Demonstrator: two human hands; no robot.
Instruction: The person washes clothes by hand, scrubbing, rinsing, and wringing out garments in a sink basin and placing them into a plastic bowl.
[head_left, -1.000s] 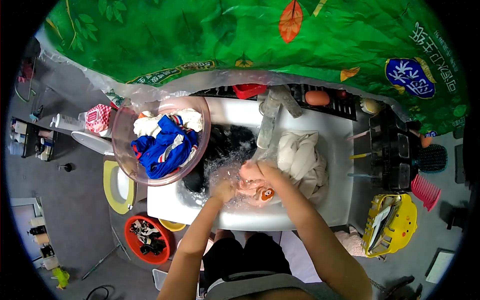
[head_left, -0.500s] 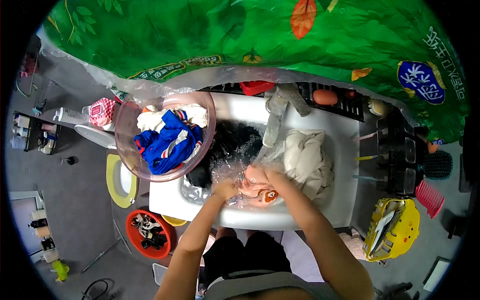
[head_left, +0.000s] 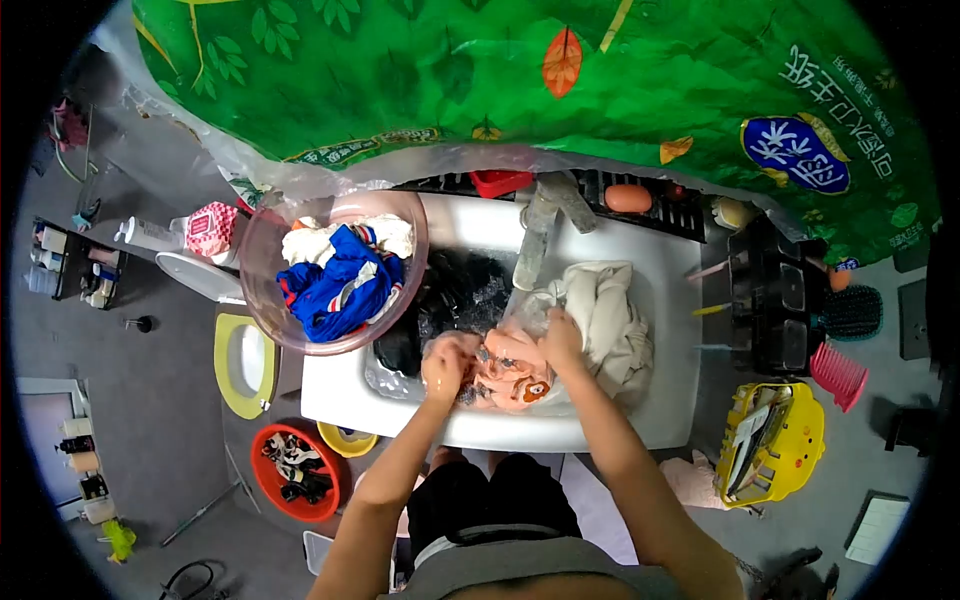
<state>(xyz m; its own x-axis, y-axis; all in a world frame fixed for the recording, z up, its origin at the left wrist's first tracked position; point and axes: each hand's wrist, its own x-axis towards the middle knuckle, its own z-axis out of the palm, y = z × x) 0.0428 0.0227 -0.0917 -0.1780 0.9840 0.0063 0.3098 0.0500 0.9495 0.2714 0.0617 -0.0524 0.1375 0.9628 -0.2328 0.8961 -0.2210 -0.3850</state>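
A wet pink cloth point(head_left: 510, 368) with an orange-brown patch lies in the white sink point(head_left: 480, 432), spread between my hands. My left hand point(head_left: 445, 368) is closed on its left end. At the cloth's right edge, my right hand point(head_left: 562, 340) has its fingers bent together, next to the off-white cloth point(head_left: 605, 315); what it grips is not clear. Dark cloth point(head_left: 465, 290) sits in water behind my left hand. Above the sink's middle is the faucet point(head_left: 537, 240), with water beneath it.
A clear basin point(head_left: 262, 310) with blue clothing point(head_left: 345, 285) rests on the sink's left corner. Green plastic packaging point(head_left: 450, 80) hangs across the top. Further out are a toilet point(head_left: 232, 380), a red basin point(head_left: 333, 500), a yellow basket point(head_left: 800, 450) and a black rack point(head_left: 770, 300).
My right hand has moved right and slightly up, away from my left hand. The pink cloth shows more widely between them, and the splashing has lessened.
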